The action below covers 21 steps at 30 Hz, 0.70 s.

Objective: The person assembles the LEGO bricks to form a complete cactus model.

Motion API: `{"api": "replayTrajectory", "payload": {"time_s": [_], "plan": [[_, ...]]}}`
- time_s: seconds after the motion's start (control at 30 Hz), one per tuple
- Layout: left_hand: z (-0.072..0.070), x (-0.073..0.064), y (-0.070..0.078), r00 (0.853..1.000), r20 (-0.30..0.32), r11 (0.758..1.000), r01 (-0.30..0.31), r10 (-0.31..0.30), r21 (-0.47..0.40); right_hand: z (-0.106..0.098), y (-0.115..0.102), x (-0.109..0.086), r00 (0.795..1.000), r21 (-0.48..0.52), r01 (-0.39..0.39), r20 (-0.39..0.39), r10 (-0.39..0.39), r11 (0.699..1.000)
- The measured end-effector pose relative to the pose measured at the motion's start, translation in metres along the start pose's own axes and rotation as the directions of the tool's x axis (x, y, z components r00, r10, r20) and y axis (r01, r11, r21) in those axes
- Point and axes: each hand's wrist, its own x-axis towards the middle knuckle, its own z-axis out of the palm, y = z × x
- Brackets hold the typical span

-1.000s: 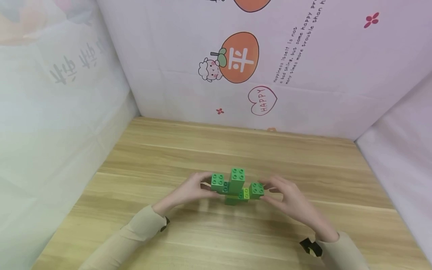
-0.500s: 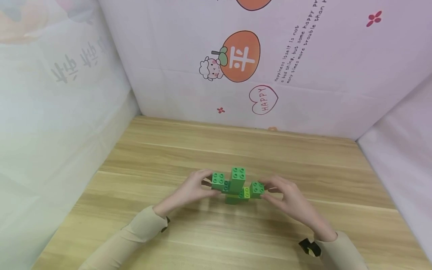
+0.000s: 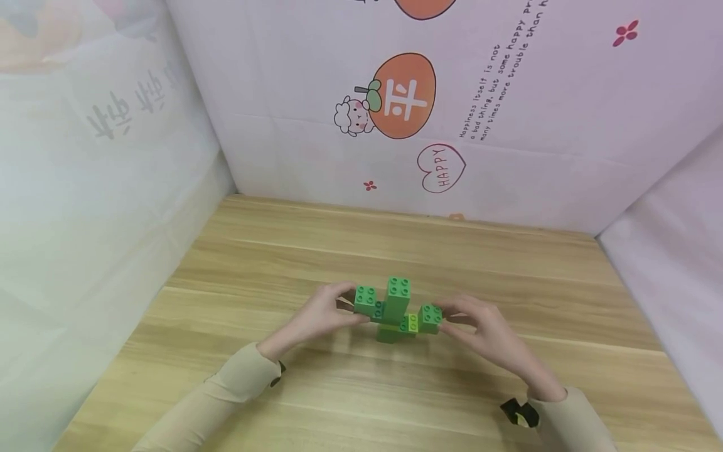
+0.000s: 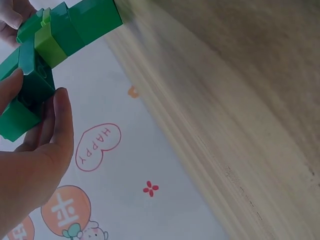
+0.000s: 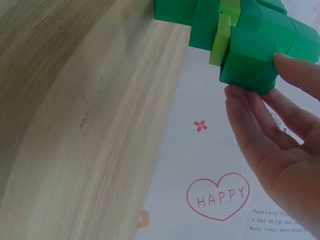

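A green building-block structure [image 3: 397,307] stands on the wooden table, with a tall central column and a raised block on either side. My left hand [image 3: 324,312] grips the left side block [image 3: 364,298] between thumb and fingers. On the other side, my right hand [image 3: 484,331] pinches the right side block [image 3: 430,317]. Lime-green pieces sit among the greens; one shows in the left wrist view as a lime block [image 4: 50,46], another in the right wrist view as a lime piece [image 5: 220,40]. The fingers partly cover both side blocks.
The wooden table [image 3: 316,402] extends around the structure. A white printed cloth wall [image 3: 294,157] rises behind the table's back edge, and further cloth walls [image 3: 101,207] stand at left and right. Dark bands [image 3: 519,413] show at the wrists.
Both hands keep their grip in nearly the same place. The left side block and the top of the central column have shifted very slightly toward the back wall.
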Motion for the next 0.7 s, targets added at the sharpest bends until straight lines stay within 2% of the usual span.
{"api": "replayTrajectory", "payload": {"time_s": [0.27, 0.43, 0.53, 0.7], "plan": [[-0.001, 0.004, -0.005, 1.0, -0.007, 0.999, 0.006, -0.006, -0.04, -0.001, 0.004, 0.001, 0.996, 0.047, -0.085, 0.007, 0.084, 0.995], [-0.004, 0.008, -0.005, 1.0, 0.0, 0.998, 0.024, -0.024, -0.058, -0.002, 0.008, 0.003, 0.995, 0.083, -0.098, 0.002, 0.098, 0.992], [-0.005, 0.011, -0.006, 0.999, 0.006, 0.997, 0.043, -0.043, -0.057, -0.003, 0.011, 0.004, 0.995, 0.108, -0.1, 0.008, 0.099, 0.989], [-0.008, 0.018, -0.009, 0.996, 0.014, 0.995, 0.087, -0.087, -0.054, -0.004, 0.015, 0.008, 0.989, 0.12, -0.148, 0.031, 0.145, 0.982]]}}
